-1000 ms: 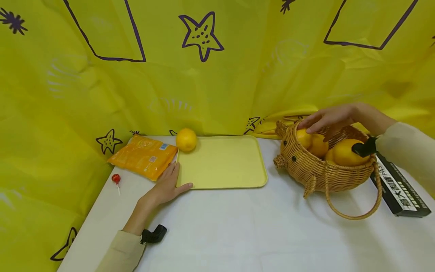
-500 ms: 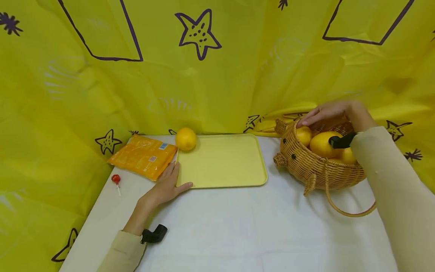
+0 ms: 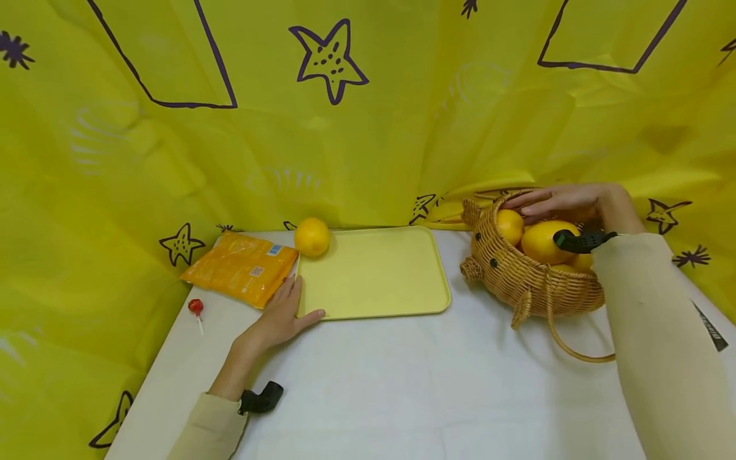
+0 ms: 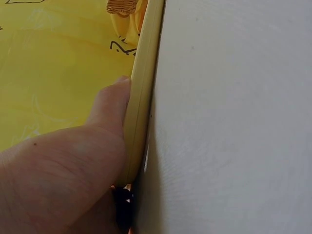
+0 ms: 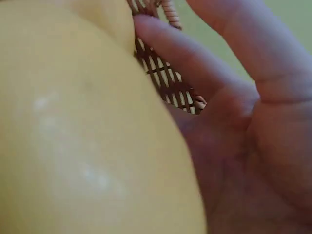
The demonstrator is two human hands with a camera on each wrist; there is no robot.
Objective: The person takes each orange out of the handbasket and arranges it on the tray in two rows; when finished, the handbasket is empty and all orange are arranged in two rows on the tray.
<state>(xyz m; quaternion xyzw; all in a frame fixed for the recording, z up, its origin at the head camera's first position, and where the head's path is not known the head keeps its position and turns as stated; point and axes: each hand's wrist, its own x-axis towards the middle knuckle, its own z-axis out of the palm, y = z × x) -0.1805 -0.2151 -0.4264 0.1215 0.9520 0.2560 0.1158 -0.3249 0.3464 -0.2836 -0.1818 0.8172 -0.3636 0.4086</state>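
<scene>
My left hand (image 3: 282, 316) rests at the near left corner of a pale yellow tray (image 3: 376, 275). Its thumb lies along the front edge and its fingers along the left side. A round yellow fruit (image 3: 312, 237) sits at the tray's far left corner. On the right, my right hand (image 3: 583, 198) reaches over the far rim of a wicker pig-shaped basket (image 3: 512, 278). Its fingers extend beside a small yellow fruit (image 3: 508, 225) and a larger one (image 3: 546, 241) in the basket. In the right wrist view, a smooth yellow fruit (image 5: 87, 136) fills the left side, beside the palm.
An orange plastic packet (image 3: 244, 265) lies left of the tray, with a red lollipop (image 3: 196, 308) nearer me. The basket's handle (image 3: 575, 352) hangs down toward the front. A dark box (image 3: 710, 329) is mostly covered by the right sleeve. Yellow patterned cloth (image 3: 368, 147) stands behind.
My right hand has shifted slightly and lowered into the basket's far side, the forearm swinging across the basket's right part. The large yellow fruit now lies farther left in the basket. My left hand stays put.
</scene>
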